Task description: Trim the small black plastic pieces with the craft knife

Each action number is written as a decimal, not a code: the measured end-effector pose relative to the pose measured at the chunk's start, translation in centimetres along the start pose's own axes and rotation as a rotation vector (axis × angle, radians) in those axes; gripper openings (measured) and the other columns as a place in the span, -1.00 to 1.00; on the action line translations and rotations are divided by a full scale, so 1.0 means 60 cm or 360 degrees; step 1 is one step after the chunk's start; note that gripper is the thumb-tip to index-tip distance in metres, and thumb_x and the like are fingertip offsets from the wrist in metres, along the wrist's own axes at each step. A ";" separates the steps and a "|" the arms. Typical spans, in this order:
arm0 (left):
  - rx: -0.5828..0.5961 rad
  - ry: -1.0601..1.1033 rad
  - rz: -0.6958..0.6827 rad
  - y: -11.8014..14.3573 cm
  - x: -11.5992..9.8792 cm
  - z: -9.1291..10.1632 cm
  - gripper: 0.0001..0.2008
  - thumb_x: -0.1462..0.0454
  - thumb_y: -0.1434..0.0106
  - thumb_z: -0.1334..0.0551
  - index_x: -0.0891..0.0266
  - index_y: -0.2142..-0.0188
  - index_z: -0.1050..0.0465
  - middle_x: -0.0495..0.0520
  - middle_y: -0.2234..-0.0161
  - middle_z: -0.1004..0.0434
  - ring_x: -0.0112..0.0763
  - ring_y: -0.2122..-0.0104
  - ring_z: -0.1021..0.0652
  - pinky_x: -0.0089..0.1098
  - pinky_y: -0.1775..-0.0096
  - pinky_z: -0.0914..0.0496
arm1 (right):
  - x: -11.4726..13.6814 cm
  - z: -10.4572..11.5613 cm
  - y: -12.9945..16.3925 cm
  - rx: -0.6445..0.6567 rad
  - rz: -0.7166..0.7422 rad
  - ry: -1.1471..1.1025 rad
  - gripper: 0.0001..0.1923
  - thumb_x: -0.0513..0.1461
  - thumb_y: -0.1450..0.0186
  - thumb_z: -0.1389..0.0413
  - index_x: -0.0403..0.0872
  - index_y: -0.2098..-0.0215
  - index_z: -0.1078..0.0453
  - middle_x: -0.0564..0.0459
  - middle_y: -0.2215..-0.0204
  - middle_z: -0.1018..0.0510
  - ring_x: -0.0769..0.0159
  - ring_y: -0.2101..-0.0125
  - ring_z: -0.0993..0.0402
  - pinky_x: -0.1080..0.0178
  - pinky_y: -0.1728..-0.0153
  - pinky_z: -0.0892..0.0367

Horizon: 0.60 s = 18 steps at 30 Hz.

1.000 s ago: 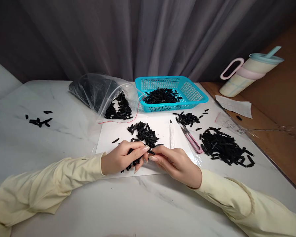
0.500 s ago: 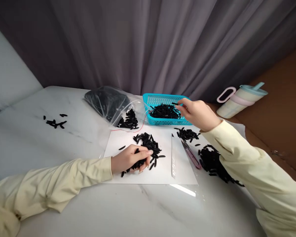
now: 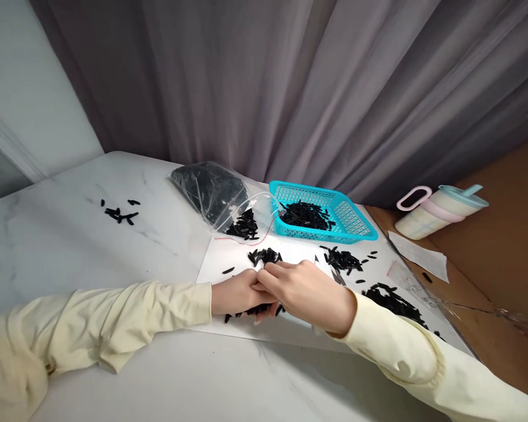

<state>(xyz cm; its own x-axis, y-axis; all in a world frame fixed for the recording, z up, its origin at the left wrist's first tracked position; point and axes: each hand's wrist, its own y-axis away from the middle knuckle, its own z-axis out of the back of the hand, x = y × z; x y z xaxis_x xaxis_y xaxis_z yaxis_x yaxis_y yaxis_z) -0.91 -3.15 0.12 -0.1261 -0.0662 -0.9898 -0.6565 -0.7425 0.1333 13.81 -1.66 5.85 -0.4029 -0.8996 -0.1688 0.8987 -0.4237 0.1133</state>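
My left hand [image 3: 237,292] is closed loosely around a handful of small, slender black pieces [image 3: 259,309], low over a white sheet of paper [image 3: 206,266]. My right hand [image 3: 305,290] meets its fingertips, the fingers pinched together; whatever is between them is hidden. Just beyond the hands, a small heap of the same black pieces [image 3: 264,256] lies on the paper. The right hand and forearm cover most of a pair of pink-handled snips, with only the blades [image 3: 338,278] showing, and most of a white pen-like knife.
A blue plastic basket [image 3: 354,237] holding black pieces stands at the back, beside a clear bag [image 3: 209,190] of them. More heaps lie at right [image 3: 396,305] and a few pieces at left [image 3: 121,215]. A handled tumbler [image 3: 440,214] and a paper slip [image 3: 418,255] are far right.
My right hand has moved from above the basket down and left to my left hand. My left hand stays around the black pieces. The view has shifted slightly.
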 end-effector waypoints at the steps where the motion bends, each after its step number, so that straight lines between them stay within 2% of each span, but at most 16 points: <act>1: 0.0006 -0.0011 0.0008 0.000 0.000 0.000 -0.67 0.34 -0.18 -0.06 0.29 0.70 -0.24 -0.06 0.71 -0.28 -0.59 0.68 -0.26 -0.51 0.60 -0.15 | -0.004 -0.005 0.004 -0.0057 0.0025 -0.0046 -0.87 -0.38 -0.27 0.06 -0.10 0.43 -0.20 0.04 0.52 -0.40 0.38 0.58 -0.28 0.29 0.64 0.21; 3: 0.0031 0.0003 0.0012 0.001 0.001 0.001 -0.71 0.32 -0.18 -0.08 0.29 0.66 -0.26 -0.07 0.71 -0.28 -0.60 0.69 -0.25 -0.52 0.62 -0.14 | -0.008 -0.013 0.016 -0.0210 -0.0012 -0.0299 -0.79 -0.31 -0.33 0.13 -0.09 0.47 -0.16 0.08 0.58 -0.36 0.42 0.64 -0.19 0.29 0.64 0.18; 6: 0.0036 0.0031 0.0017 0.005 0.003 0.001 -0.70 0.17 -0.22 -0.10 0.29 0.57 -0.28 -0.09 0.70 -0.28 -0.61 0.72 -0.23 -0.53 0.66 -0.11 | -0.002 -0.026 0.041 -0.0403 -0.0348 -0.1061 -0.65 -0.17 -0.39 0.22 -0.06 0.55 -0.07 0.18 0.69 -0.23 0.49 0.70 -0.07 0.35 0.63 0.03; 9: 0.0015 -0.0005 0.0005 0.009 0.005 0.000 -0.64 0.05 -0.21 -0.11 0.29 0.54 -0.27 -0.09 0.67 -0.29 -0.60 0.70 -0.30 -0.54 0.64 -0.14 | 0.020 -0.043 0.065 -0.0411 -0.0804 -0.1884 -0.57 -0.03 -0.37 0.20 -0.06 0.58 -0.04 0.23 0.77 -0.16 0.52 0.74 -0.07 0.39 0.65 -0.05; 11: 0.0027 -0.0044 -0.0057 0.012 0.005 -0.002 -0.63 0.03 -0.23 -0.08 0.28 0.53 -0.25 -0.09 0.65 -0.30 -0.59 0.67 -0.33 -0.54 0.61 -0.17 | 0.036 -0.058 0.074 -0.0400 -0.0982 -0.2297 -0.55 0.04 -0.34 0.17 -0.06 0.58 -0.06 0.24 0.79 -0.16 0.53 0.77 -0.07 0.40 0.71 -0.03; 14: -0.0046 -0.0254 -0.0203 0.015 0.004 -0.004 -0.62 0.07 -0.30 0.03 0.27 0.51 -0.27 -0.08 0.63 -0.31 -0.58 0.62 -0.34 -0.51 0.51 -0.23 | 0.050 -0.080 0.076 -0.0428 -0.1078 -0.2672 -0.55 0.07 -0.31 0.13 -0.07 0.56 -0.08 0.25 0.79 -0.18 0.53 0.80 -0.10 0.43 0.77 -0.01; 18: -0.0276 -0.0801 -0.0436 0.015 0.005 -0.007 -0.65 0.19 -0.35 0.10 0.26 0.48 -0.27 -0.02 0.54 -0.34 -0.52 0.51 -0.33 -0.48 0.38 -0.24 | 0.050 -0.098 0.068 -0.0469 -0.1074 -0.2939 -0.57 0.07 -0.29 0.09 -0.07 0.54 -0.10 0.24 0.76 -0.24 0.49 0.80 -0.20 0.45 0.81 -0.07</act>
<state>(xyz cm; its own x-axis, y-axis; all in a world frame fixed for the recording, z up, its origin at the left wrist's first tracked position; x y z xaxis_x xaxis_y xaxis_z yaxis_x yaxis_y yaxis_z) -1.23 -4.14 -0.08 -0.3341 0.4356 -0.8358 -0.5891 -0.7888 -0.1757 17.28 -5.45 0.07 -0.1139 0.2888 0.9506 0.4690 -0.8279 0.3077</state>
